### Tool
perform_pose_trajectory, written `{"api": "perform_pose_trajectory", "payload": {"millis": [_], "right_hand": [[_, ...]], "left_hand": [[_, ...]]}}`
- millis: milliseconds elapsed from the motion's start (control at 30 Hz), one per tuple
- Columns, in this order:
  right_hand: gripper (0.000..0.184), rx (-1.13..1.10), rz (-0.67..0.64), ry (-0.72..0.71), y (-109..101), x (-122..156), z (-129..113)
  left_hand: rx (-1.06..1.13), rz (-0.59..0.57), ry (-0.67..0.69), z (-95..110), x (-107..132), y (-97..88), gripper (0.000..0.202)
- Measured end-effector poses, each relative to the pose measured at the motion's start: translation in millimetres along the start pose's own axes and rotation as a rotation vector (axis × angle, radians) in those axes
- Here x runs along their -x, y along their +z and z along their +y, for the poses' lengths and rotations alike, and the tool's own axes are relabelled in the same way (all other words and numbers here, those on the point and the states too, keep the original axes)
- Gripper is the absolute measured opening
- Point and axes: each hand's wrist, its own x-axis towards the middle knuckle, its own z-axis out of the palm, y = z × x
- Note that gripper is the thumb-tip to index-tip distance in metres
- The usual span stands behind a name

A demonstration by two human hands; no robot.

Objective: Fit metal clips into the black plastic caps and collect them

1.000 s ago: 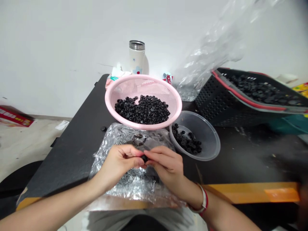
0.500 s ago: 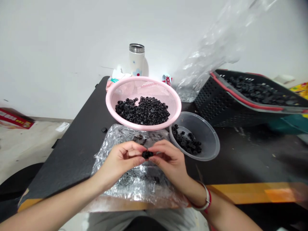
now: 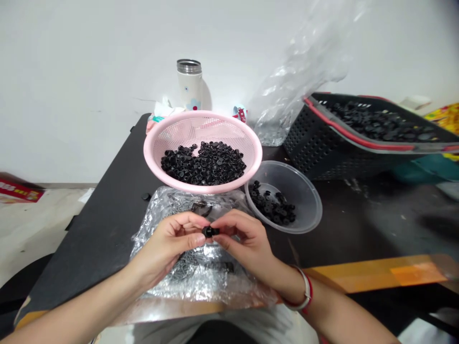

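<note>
Over a crinkled plastic bag, the left hand and right hand pinch one small black ring-shaped part between them.
Both hands are together, their fingertips clamped on the part just above the bag; a white bracelet circles the right wrist. Beyond them, a pink plastic colander holds a heap of matching black parts, and a clear plastic bowl just beside it holds a smaller pile. A dark slotted crate with a red rim sits tilted to the right, loaded with more. All rest on a black tabletop, with a white steel-capped bottle behind the colander.
</note>
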Motion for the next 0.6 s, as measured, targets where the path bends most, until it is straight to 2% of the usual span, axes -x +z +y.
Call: {"api": "perform_pose_trajectory", "payload": {"millis": [233, 433, 600], "right_hand": [[0.009, 0.033, -0.056, -0.057, -1.0, -0.2, 1.0], [0.011, -0.033, -0.092, -0.035, -0.9, 0.0, 0.4], [0.021, -0.132, -0.002, 0.093, 4.7, 2.9, 4.1]], "left_hand": [[-0.038, 0.025, -0.011, 1.7, -0.9, 1.7, 0.026], [-0.072, 0.031, 0.042, 0.7, 1.5, 2.6, 0.025], [-0.133, 0.029, 0.088, -1.0, 3.4, 1.6, 0.022]]}}
